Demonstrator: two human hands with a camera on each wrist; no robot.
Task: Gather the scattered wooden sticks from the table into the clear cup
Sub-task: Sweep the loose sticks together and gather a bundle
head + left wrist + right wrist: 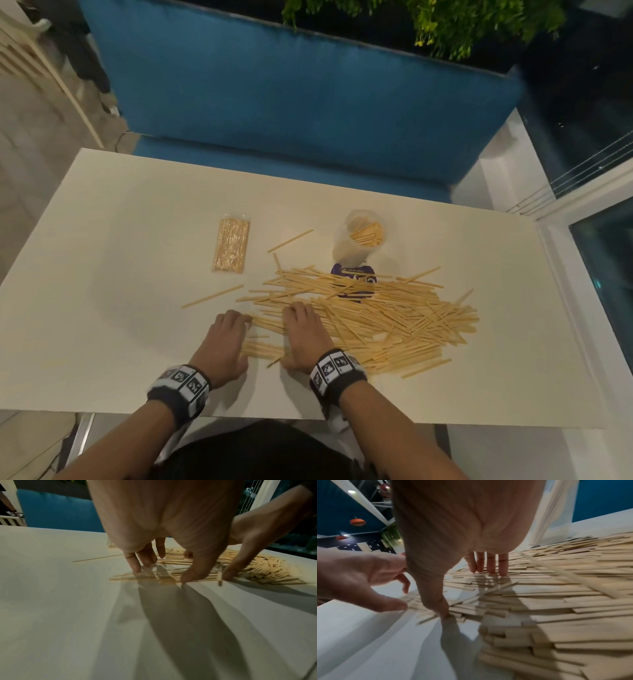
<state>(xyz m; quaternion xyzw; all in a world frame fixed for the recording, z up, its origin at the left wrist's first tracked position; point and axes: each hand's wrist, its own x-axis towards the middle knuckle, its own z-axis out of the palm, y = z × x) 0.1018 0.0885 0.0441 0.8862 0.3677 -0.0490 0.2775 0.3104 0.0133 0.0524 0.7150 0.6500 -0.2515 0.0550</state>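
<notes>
In the head view both hands sit low and left of centre on the white table (102,222), at the left end of a broad heap of wooden sticks (394,318) that spreads across the middle and right of the frame. The left hand (224,342) is palm down with its fingers bent toward the tabletop; in the left wrist view its fingertips (137,568) and thumb tip touch a small flat row of sticks near the centre of the frame, spread above them rather than closed round any. The right hand (303,334) lies just right of it, also palm down; in the right wrist view its 4 fingers (489,566) point down onto the heap at the centre of the frame and the thumb tip presses the ends of several sticks lower down, with nothing lifted or enclosed. The clear cup (359,236) stands upright above the heap, right of centre in the head view, with a bundle of sticks leaning inside it. Just below the cup a purple printed packet (354,274) lies partly buried under sticks. A sealed clear packet of sticks (231,245) lies apart on the table, left of the cup. 2 single sticks lie loose left of the heap. A blue sofa (274,85) fills the top of the frame.
</notes>
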